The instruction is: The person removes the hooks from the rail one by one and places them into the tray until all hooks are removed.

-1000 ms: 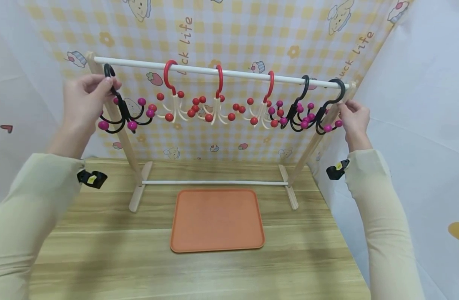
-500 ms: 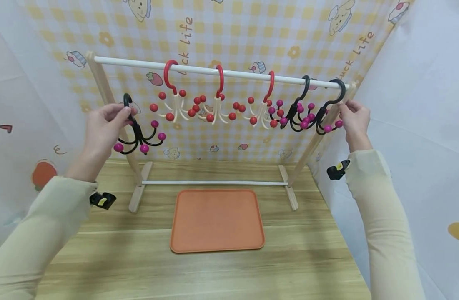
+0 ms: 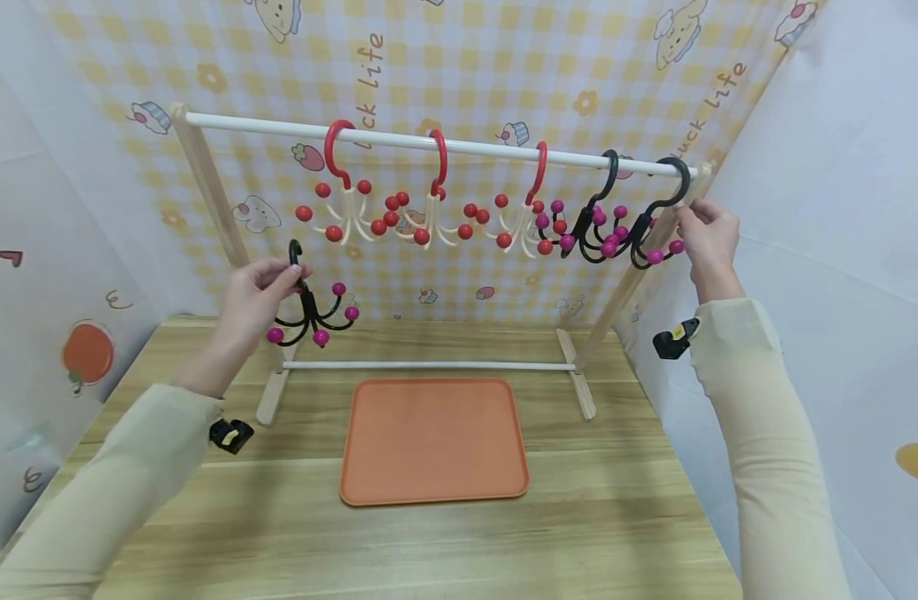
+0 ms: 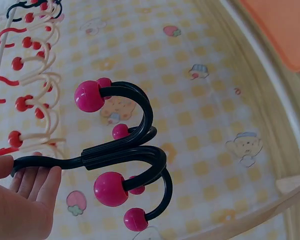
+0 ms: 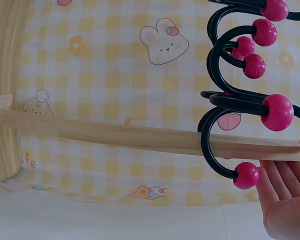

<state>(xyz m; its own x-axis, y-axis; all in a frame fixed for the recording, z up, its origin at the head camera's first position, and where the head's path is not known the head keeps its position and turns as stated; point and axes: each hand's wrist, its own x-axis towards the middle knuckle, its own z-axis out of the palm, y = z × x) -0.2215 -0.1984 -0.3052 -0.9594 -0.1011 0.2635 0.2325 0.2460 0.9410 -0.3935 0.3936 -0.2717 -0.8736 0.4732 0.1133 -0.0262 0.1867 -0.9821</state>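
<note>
My left hand (image 3: pixel 254 302) pinches the stem of a black multi-hook hanger (image 3: pixel 309 307) with magenta ball tips. The hanger is off the rack, below the bar and in front of the left post. In the left wrist view its curved arms (image 4: pixel 152 120) point away from the thumb and fingers. My right hand (image 3: pixel 708 243) grips the right wooden post (image 5: pixel 140 140) of the rack near its top, thumb on one side and fingers on the other. Two more black hangers (image 3: pixel 641 233) hang close beside that hand, their magenta balls (image 5: pixel 277 112) near the fingers.
Three red-hooked cream hangers (image 3: pixel 433 208) with red balls hang along the white top bar (image 3: pixel 278 127). An orange tray (image 3: pixel 434 442) lies on the wooden table (image 3: pixel 428 550) in front of the rack's lower bar (image 3: pixel 428 365). A checked cloth (image 3: pixel 459 50) hangs behind.
My left hand has lifted the black hanger away from the bar's left end and carried it down and to the right. The right hand has stayed on the post.
</note>
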